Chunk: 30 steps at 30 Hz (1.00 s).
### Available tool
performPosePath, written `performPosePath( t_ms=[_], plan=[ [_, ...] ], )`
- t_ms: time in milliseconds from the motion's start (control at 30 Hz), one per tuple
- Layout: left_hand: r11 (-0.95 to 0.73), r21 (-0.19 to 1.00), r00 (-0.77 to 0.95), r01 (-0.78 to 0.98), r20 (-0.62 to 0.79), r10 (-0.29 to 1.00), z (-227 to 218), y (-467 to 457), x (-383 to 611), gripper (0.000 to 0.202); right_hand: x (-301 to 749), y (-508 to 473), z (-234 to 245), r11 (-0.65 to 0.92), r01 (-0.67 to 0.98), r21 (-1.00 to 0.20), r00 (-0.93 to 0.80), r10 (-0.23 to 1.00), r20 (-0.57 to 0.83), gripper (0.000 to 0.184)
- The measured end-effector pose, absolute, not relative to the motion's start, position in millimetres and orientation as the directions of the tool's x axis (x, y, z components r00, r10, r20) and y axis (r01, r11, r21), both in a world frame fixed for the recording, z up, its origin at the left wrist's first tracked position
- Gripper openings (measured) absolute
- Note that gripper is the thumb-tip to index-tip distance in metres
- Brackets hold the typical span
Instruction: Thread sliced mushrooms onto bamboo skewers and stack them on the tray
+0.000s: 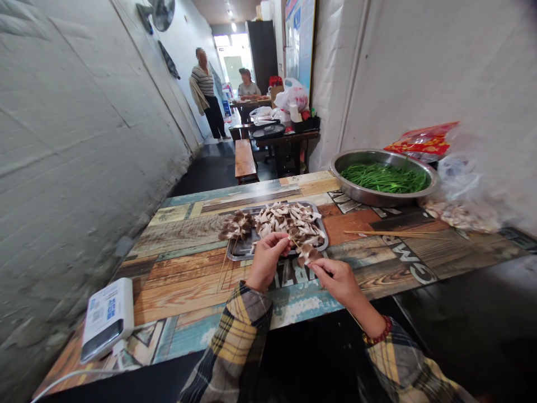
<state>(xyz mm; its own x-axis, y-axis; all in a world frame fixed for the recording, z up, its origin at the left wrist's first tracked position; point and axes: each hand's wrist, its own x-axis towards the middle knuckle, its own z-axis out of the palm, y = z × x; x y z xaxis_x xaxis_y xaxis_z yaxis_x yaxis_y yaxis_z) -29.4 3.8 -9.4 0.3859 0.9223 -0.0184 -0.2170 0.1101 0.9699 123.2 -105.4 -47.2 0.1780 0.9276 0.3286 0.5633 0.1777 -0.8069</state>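
Note:
A metal tray (239, 251) on the patterned table holds a heap of mushroom pieces (285, 218). My left hand (266, 260) hovers at the tray's near edge, fingers pinched on a mushroom piece. My right hand (338, 280) is closed on a thin bamboo skewer (296, 243) that carries a few mushroom pieces (308, 253) near its tip. The two hands almost meet over the tray's front rim. Finished mushroom skewers (235, 226) lie at the tray's left end.
A steel bowl of green chives (384, 179) stands at the back right, with loose bamboo skewers (394, 233) and plastic bags (461, 207) beside it. A white device (107, 319) lies near the front left. Two people are far down the corridor by other tables.

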Motion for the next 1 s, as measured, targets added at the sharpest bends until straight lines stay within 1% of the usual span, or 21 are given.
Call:
performPosePath(
  t_ms=[367,633,1000],
  plan=[
    [0.106,0.986,0.395,-0.132,-0.046,0.917,-10.6,2.0,-28.7,0.022,122.8,-105.0,-45.8,0.180,0.558,-0.810,0.189,0.923,0.336,0.031],
    [0.122,0.990,0.497,-0.068,-0.073,0.865,-8.8,-4.4,-24.2,0.017,123.6,-105.0,-47.9,0.178,0.558,-0.811,0.204,0.917,0.342,0.029],
    [0.103,0.993,0.507,-0.056,-0.060,0.860,-6.7,-4.8,-24.2,0.022,123.3,-105.1,-46.7,0.176,0.551,-0.816,0.212,0.916,0.340,0.028]
  ],
)
